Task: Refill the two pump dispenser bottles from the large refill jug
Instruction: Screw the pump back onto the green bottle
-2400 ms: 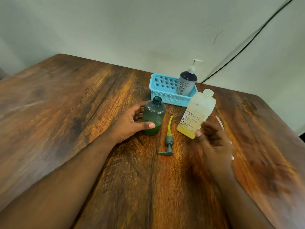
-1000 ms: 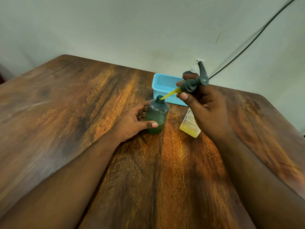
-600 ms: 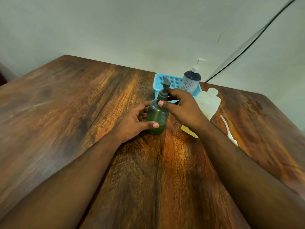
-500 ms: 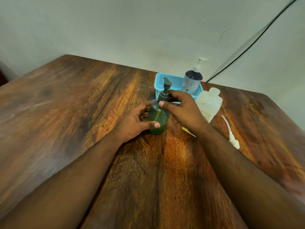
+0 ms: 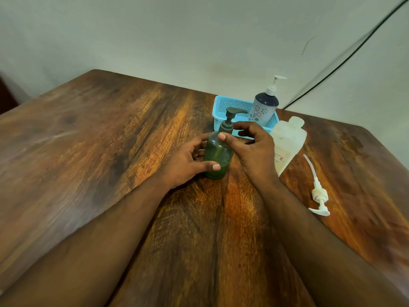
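Observation:
A green pump bottle (image 5: 217, 156) stands upright at the table's middle, and my left hand (image 5: 188, 159) grips its body from the left. The grey pump head (image 5: 230, 119) sits in the bottle's neck, its yellow tube inside the bottle. My right hand (image 5: 252, 149) pinches the pump's grey collar between thumb and fingers. A translucent refill jug (image 5: 287, 140) with a little yellow liquid stands just right of that hand. Behind, a dark blue pump bottle (image 5: 264, 107) with a white pump stands in a blue basket (image 5: 223, 107).
A loose white pump head (image 5: 318, 193) with its tube lies on the wooden table (image 5: 88, 151) to the right. A black cable (image 5: 345, 58) runs down the wall at the back right. The wall stands close behind the basket.
My right hand picked the grey pump up from the table, put its tube into the green bottle and seated it. The pump's nozzle has since turned to the right. My left hand kept its hold.

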`<state>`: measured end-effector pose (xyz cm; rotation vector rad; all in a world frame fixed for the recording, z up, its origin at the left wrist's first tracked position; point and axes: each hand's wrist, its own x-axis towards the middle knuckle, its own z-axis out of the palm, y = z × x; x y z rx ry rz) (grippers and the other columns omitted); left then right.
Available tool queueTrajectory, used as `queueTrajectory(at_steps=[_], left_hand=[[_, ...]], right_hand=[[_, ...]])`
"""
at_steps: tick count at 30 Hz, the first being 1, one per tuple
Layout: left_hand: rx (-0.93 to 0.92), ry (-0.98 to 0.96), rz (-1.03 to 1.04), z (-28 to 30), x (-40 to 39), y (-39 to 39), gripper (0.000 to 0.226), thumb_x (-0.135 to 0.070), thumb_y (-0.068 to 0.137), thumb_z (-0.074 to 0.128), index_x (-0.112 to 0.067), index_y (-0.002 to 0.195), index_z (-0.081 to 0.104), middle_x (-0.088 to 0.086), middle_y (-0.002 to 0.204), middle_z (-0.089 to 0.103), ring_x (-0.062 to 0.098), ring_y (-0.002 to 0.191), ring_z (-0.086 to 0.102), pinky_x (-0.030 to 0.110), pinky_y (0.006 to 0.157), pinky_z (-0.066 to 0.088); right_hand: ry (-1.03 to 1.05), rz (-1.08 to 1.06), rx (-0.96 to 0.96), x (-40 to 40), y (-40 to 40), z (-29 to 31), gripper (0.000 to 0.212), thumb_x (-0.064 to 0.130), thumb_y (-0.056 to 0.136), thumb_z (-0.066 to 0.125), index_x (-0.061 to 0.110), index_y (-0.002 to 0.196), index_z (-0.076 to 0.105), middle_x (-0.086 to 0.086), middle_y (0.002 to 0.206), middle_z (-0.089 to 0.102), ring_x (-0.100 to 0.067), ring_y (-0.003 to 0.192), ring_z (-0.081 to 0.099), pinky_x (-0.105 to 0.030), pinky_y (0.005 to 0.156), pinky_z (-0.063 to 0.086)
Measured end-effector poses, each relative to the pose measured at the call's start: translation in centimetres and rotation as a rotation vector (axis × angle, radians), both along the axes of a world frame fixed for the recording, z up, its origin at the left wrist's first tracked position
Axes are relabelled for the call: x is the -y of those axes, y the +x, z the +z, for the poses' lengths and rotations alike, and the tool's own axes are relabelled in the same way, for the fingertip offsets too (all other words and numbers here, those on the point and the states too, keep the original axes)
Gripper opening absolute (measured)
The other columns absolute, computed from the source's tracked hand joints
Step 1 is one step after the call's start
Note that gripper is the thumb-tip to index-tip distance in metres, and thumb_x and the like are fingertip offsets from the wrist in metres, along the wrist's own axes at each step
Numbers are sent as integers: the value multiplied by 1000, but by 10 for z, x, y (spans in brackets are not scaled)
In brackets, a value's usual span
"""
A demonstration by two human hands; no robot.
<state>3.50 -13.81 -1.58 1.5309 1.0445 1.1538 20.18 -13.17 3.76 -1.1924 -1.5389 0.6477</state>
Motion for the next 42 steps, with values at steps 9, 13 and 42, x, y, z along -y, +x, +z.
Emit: queueTrajectory(at_steps=[9, 13, 42], left_hand=[[23, -35, -13, -4, -3, -2, 74, -5, 73, 80, -19, 138, 47, -3, 127, 59, 3, 113, 61, 23, 95, 51], [28, -38, -20, -3, -5, 0, 72, -2, 74, 78, -21, 136, 47, -7, 125, 58, -4, 109, 60, 14, 87, 51], [-19, -3, -6, -4, -5, -1, 71, -7, 76, 79, -19, 138, 47, -7, 127, 58, -7, 110, 58, 10, 86, 48]], right_hand=[[-17, 211, -324, 23, -8, -11, 41, 5, 96, 49, 20, 133, 48, 20, 118, 61, 6, 113, 56, -15, 85, 50], [28, 121, -384, 29, -2, -17, 33, -3, 93, 51, -1, 125, 57, 19, 108, 63, 12, 103, 60, -10, 79, 50], [-125, 237, -424, 34, -11, -14, 53, 2, 97, 46, 19, 146, 34, 2, 144, 47, -5, 128, 49, -32, 99, 49]])
